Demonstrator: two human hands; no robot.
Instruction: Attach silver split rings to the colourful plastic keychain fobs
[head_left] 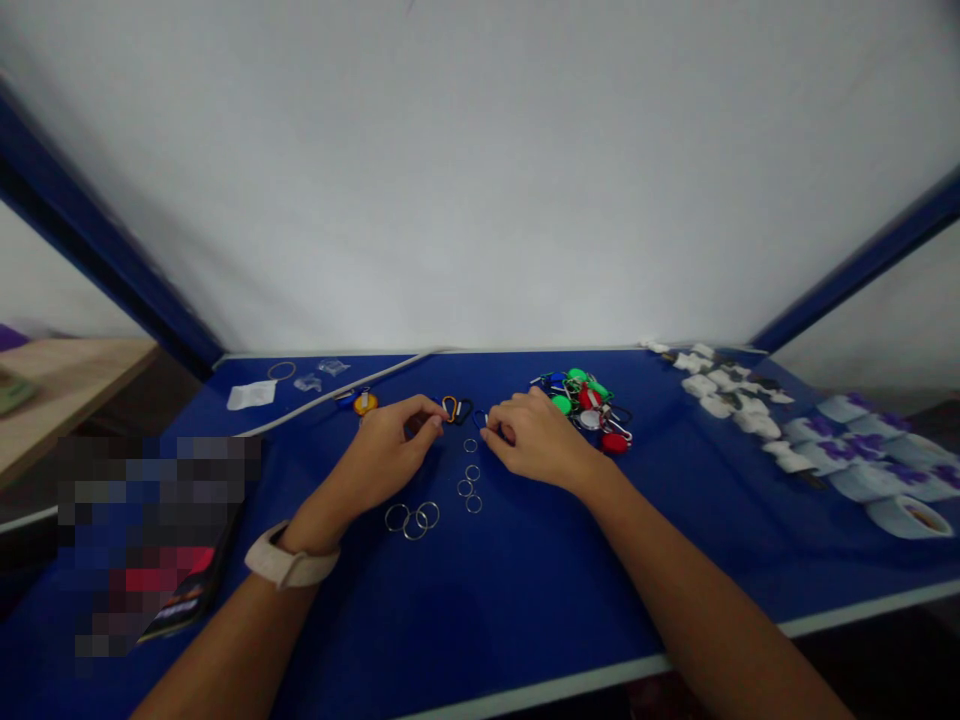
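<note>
My left hand is closed in a pinch, thumb and forefinger beside the small carabiners; a bit of blue shows at the fingertips, too small to name. Between my hands lie an orange carabiner and a black carabiner. My right hand has its fingers curled round one end of a blue carabiner. Several small split rings run in a column below. Nearer to me are larger split rings. An orange badge reel sits behind my left hand.
A pile of coloured badge reels lies right of my right hand. Farther right are white bundled pieces and white rolls with purple. A grey cable crosses the back left, near a white paper. A blurred packet lies left.
</note>
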